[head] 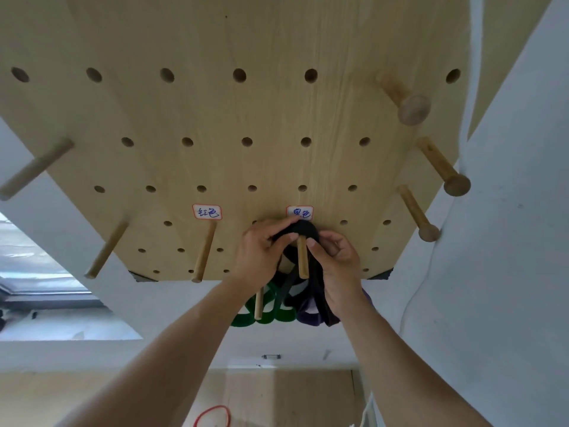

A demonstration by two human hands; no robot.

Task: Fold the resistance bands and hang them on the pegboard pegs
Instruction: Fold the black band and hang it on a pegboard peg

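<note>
A folded black resistance band [303,230] is looped over a wooden peg [302,257] on the light wooden pegboard [234,118], under a handwritten label [300,212]. My left hand [261,251] pinches the band's left side near the peg's base. My right hand [337,260] grips its right side; the black strands hang down under that hand. Lower down a green band [266,312] hangs on another peg [258,303], with a purple band [308,309] beside it. A red band [213,416] lies on the floor below.
A bare peg [204,251] under a second label [207,212] stands left of my hands. More bare pegs stick out at the left [106,251] and knobbed ones at the right [418,214]. White walls flank the board; a window [30,272] is at the left.
</note>
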